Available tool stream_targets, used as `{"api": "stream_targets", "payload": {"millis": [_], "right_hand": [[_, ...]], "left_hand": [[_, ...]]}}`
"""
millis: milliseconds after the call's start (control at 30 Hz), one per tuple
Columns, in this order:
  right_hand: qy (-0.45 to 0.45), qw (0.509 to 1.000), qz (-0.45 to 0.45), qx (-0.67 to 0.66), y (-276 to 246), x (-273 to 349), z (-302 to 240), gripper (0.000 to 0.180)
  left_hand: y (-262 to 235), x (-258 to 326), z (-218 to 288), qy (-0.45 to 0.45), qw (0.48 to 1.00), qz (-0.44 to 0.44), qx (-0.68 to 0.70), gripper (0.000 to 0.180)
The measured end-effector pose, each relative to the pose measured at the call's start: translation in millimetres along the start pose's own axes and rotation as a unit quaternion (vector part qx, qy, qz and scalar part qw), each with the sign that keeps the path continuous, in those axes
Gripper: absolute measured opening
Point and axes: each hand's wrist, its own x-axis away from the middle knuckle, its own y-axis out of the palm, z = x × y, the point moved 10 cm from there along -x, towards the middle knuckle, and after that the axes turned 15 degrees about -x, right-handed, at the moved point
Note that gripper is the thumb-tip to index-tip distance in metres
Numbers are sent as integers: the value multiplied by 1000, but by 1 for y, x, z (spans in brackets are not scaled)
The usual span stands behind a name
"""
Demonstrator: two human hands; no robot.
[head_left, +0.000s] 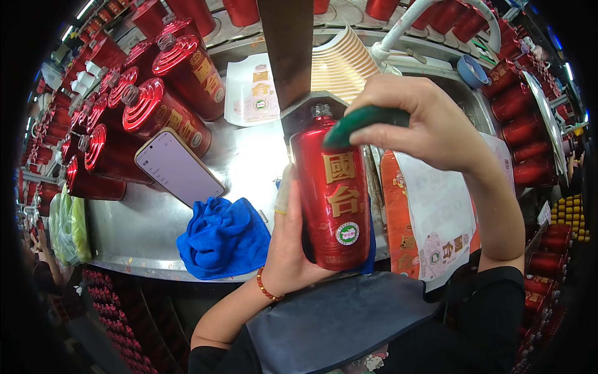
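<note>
A glossy red bottle (324,243) with gold raised characters and a round white-and-green sticker stands in front of me, its clear threaded neck bare. My left hand (291,249) is closed round the bottle's lower left side; one finger wears a pale finger cover. Over the bottle's right shoulder, my right hand (423,121) pinches a dark green, curved pad (364,121), whose lower left end touches or nearly touches the glass. To the left of the bottle lies a crumpled blue cloth (218,240). More blue fabric (372,243) shows behind the bottle's right edge.
Several red bottles (187,68) crowd the metal worktop's (137,230) left side, with a phone (180,165) leaning there. A metal post (285,50) rises ahead. Label sheets (436,212) lie on the right, near a sink, a white pipe (405,28) and a blue bowl (473,71).
</note>
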Motion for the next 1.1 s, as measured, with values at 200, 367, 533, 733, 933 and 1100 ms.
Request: {"api": "stream_targets", "payload": {"millis": [200,367,533,733,933,1100], "right_hand": [[14,998,34,54,-10,-8,2,18],[35,994,96,44,-22,4,15,19],[-38,994,91,-41,-1,13,7,20],[-76,993,93,16,-8,18,-10,20],[60,973,222,-12,-24,51,25,23],[174,921,286,-200,-1,99,69,22]], "left_hand": [[-4,-5,10,24,1000,5,-16,135],[-4,-1,4,10,999,-7,-50,136],[-5,-1,5,11,998,-10,-68,138],[-6,-2,4,22,998,0,-60,138],[-5,-3,2,14,999,2,-41,138],[-6,-4,8,22,998,4,-56,139]]}}
